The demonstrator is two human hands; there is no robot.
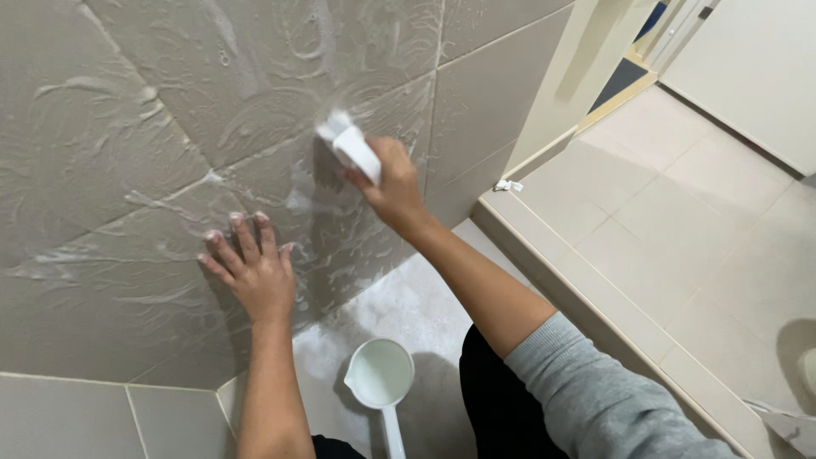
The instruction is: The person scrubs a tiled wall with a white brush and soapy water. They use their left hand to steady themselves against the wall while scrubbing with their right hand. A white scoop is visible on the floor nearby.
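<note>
Glossy grey wall tiles [127, 102] wear wet soap streaks; the white brush [350, 146] and ladle [380, 376] look smooth plastic.

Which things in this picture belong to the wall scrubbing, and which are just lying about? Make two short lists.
In use:
- white scrub brush, held in the right hand
- soapy tiled wall, with the left hand pressed flat on it
- white water scoop on the floor below

Lying about:
- small white scrap on the raised step
</note>
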